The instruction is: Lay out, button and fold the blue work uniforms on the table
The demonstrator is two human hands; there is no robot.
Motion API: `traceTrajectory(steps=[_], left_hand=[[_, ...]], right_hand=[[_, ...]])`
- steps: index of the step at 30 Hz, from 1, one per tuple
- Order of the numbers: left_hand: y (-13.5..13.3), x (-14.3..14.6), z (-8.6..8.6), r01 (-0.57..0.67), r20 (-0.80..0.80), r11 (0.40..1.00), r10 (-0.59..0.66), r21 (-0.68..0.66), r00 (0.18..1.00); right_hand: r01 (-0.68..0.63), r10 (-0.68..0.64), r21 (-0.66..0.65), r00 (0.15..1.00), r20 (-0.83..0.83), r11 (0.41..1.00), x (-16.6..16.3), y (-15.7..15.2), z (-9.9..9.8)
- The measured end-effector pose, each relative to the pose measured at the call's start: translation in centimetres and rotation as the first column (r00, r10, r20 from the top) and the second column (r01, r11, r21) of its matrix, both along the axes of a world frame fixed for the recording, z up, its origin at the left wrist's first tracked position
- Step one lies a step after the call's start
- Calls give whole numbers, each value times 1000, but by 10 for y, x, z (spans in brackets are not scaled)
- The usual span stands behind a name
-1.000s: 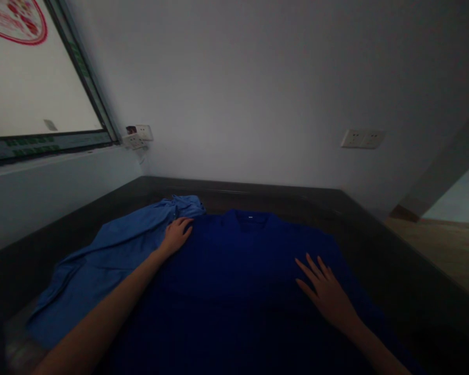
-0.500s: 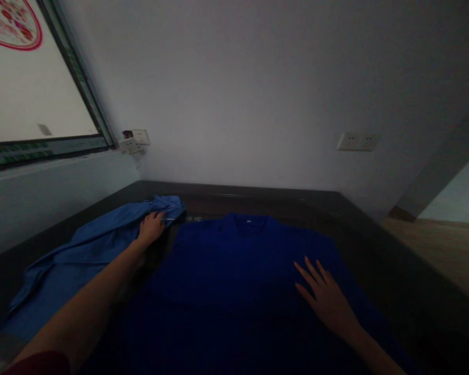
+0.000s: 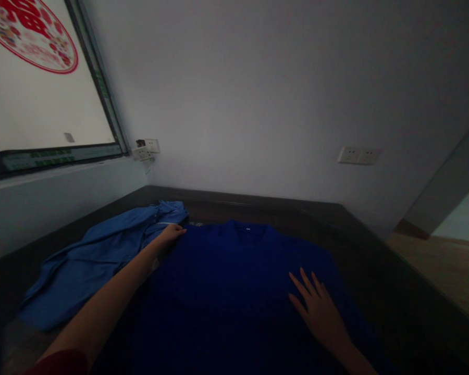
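A dark blue shirt [image 3: 242, 271] lies spread flat, its collar and small white label pointing toward the wall. At the shirt's left shoulder, my left hand [image 3: 171, 234] has its fingers closed in a pinch on the fabric. My right hand [image 3: 320, 312] rests on the right side of the shirt, palm down, fingers spread. Beside my left forearm lies a lighter blue garment [image 3: 89, 255], loosely bunched along the left side. The lower part of the dark shirt fades into shadow.
The dark tabletop [image 3: 297, 212] meets a pale wall [image 3: 242, 104] at the back. Two wall sockets [image 3: 359, 155] sit at the right, with more sockets [image 3: 150, 146] in the left corner. A window [image 3: 27, 114] with a red round sticker [image 3: 35, 31] is on the left.
My left hand has left the lighter blue garment and moved right to the dark shirt's shoulder, its fingers now pinched. My right hand stays spread on the shirt. The view has shifted slightly.
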State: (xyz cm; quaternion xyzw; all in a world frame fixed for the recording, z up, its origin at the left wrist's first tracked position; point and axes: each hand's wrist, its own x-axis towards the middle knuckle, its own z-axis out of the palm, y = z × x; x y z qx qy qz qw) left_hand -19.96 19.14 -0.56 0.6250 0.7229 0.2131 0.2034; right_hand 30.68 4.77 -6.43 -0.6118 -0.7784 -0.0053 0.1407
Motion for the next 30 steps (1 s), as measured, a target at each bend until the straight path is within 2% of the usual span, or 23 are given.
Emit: traceTrajectory(steps=[6, 10, 11, 13, 15, 17, 20, 22, 24, 27, 30], left_hand=[[-5, 4, -2, -8, 126, 999, 1, 52, 992], [-31, -5, 7, -55, 135, 991, 38, 126, 990], [-44, -10, 9, -7, 131, 992, -9, 125, 991], [-76, -20, 13, 170, 97, 982, -178, 83, 979], [-112, -24, 13, 336, 17, 942, -335, -4, 942], [-143, -20, 9, 379, -109, 923, -384, -61, 917], [-169, -3, -1, 302, -327, 953, -285, 0, 901], [-176, 8, -6, 254, -455, 964, -194, 76, 869], [-178, 13, -8, 258, -548, 960, -159, 109, 821], [-180, 10, -4, 273, -607, 955, -147, 120, 781], [-183, 6, -1, 228, -604, 967, -116, 113, 788]], right_hand=[[2, -2, -13, 1000, -12, 1000, -3, -2, 5], [3, -3, -9, 1000, -21, 1000, -3, -4, 5], [0, 0, -7, 1000, -22, 1000, -3, -3, 4], [-6, 6, -4, 1000, -16, 1000, -2, -3, 1], [-6, 6, -2, 1000, -2, 1000, -1, -1, -2], [-4, 4, 5, 1000, 10, 1000, 0, 1, -4], [-16, 16, 13, 1000, 6, 1000, 1, 2, -7], [-25, 25, 8, 1000, -6, 1000, 2, 2, -6], [-22, 22, 0, 1000, -14, 1000, 2, 1, -4], [-12, 12, -11, 1000, -12, 1000, 1, 0, 0], [-6, 6, -34, 1000, -8, 999, 0, 0, 4]])
